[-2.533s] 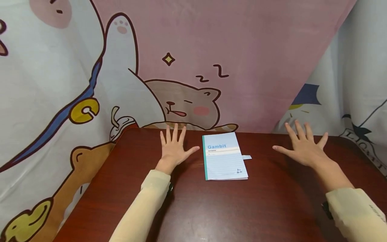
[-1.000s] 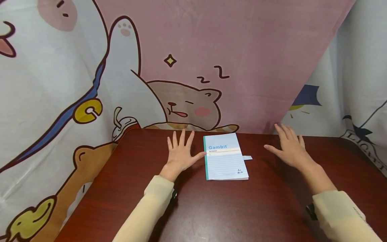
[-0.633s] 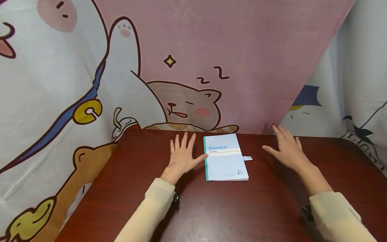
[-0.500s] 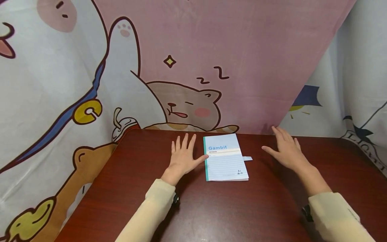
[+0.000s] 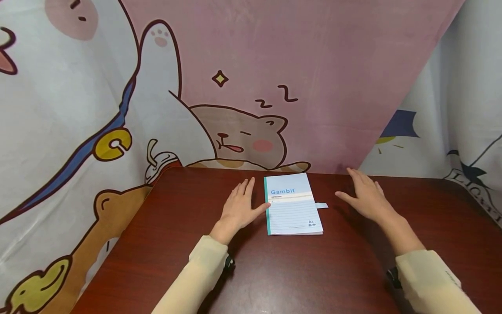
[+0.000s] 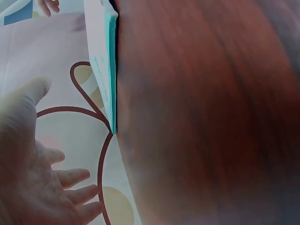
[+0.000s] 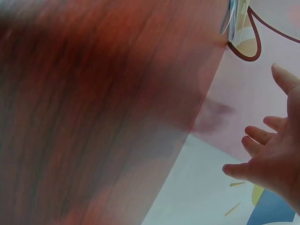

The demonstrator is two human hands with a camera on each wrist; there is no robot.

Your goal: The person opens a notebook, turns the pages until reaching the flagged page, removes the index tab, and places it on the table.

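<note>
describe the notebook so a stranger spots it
On the dark reddish table, look toward the back, between the left hand and the right hand. The notebook there is pale blue with a green spine; only it bears the word "Gambit".

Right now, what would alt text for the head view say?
A closed Gambit notebook lies on a reddish-brown table between a person's left hand and right hand, neither gripping it. A cartoon-printed cloth hangs behind.
</note>
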